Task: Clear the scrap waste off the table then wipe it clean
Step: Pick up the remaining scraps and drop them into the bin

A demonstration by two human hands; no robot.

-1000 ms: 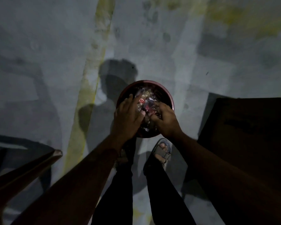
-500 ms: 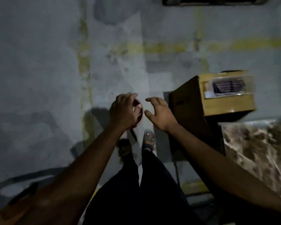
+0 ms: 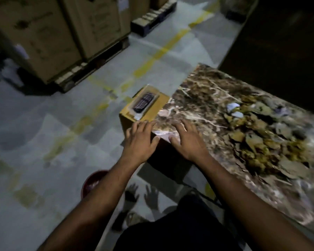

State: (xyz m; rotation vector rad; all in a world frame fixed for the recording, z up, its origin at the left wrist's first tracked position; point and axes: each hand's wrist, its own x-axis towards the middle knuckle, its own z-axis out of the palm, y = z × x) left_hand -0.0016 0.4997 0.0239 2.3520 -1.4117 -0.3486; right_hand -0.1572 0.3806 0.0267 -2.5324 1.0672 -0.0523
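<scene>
A brown marble-patterned table (image 3: 203,98) fills the right side. A heap of scrap waste (image 3: 257,140), brown cardboard bits with a few white paper pieces, lies across its middle and right. Both my hands hover empty with fingers spread at the table's near-left corner. My left hand (image 3: 139,140) is just off the corner, over a cardboard box. My right hand (image 3: 188,140) is over the table's edge. A red bin (image 3: 92,182) holding scraps stands on the floor, partly hidden by my left forearm.
A small cardboard box (image 3: 145,113) with a dark labelled pouch on top stands against the table's left end. Large cartons on pallets (image 3: 49,33) line the far left. The grey floor has yellow lines. My legs are at the bottom.
My hands have left the red bin on the floor and risen to the table's corner. The view has swung up from the floor to the table and its scrap heap.
</scene>
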